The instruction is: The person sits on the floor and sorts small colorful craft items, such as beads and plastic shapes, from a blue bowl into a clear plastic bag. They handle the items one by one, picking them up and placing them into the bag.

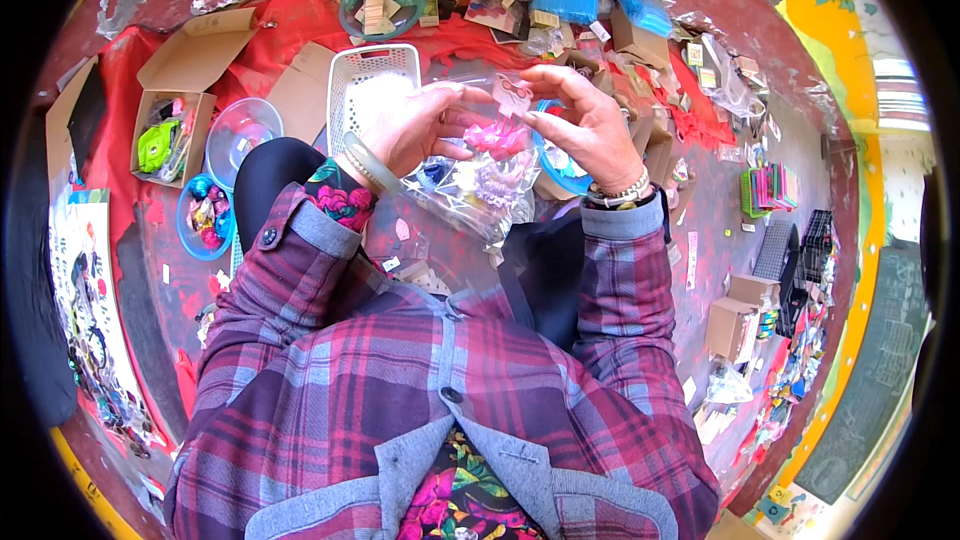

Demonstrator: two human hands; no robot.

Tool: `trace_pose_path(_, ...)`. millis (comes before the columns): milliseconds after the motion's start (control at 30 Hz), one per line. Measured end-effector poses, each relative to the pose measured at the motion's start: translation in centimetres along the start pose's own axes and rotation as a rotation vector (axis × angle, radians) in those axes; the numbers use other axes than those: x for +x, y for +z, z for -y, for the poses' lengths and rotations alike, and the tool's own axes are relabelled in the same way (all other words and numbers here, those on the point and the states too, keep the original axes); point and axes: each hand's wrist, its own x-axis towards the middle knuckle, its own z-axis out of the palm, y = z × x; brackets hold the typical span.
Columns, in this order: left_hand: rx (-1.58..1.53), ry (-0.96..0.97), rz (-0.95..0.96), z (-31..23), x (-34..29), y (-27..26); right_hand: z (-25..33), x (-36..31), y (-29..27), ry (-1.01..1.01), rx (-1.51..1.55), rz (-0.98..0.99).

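Both hands are up in front of the chest w/ a clear plastic bag (480,185) stretched between them. Left hand (415,125) is curled, fingers pinched on the bag's top edge on that side, and right hand (590,125) has thumb and forefinger closed on a small pink card (512,92) right at the bag's mouth, other fingers loosely bent. My guess is the left holds the bag steady so the right can work the card at the opening. The bag hangs over the lap, looks like pink and pale frilly bits inside (hair ties maybe, can't tell for sure). Lots of containers around on the red cloth (290,20): white basket (345,90) just behind the left hand w/ something white in it, a clear round bowl (240,135) beside it, a blue bowl (205,220) w/ small colourful trinkets, an open cardboard box (180,90) w/ green stuff, and a teal bowl (385,0) further back holding small cards. More boxes off to the right, contents too small to make out.
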Motion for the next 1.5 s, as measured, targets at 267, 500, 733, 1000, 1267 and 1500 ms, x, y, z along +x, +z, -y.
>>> trace_pose_path(267, -0.299, -0.05, 0.049, -0.1, 0.6, -1.6, 1.1, -0.2, 0.1, -0.367, -0.557, -0.128)
trace_pose_path(500, -0.334, -0.001, -0.013, -0.1, 0.3, -0.8, -0.4, 0.0, 1.5, -0.311, -0.636, -0.051)
trace_pose_path(733, -0.342, -0.027, 0.155, 0.4, 0.3, -1.6, -0.9, 0.1, 1.9, -0.275, -0.656, 0.05)
trace_pose_path(1000, -0.307, -0.026, 0.035, -0.7, 0.1, -0.3, -0.7, 0.3, 1.9, -0.307, -0.559, -0.017)
trace_pose_path(1267, -0.284, 0.016, 0.057, -0.6, 0.1, -0.1, -1.4, 0.3, 3.3, -0.272, -0.618, -0.003)
trace_pose_path(1500, -0.284, 0.06, 0.042, -0.5, 0.2, -0.4, -1.9, 0.4, 2.7, -0.244, -0.562, -0.067)
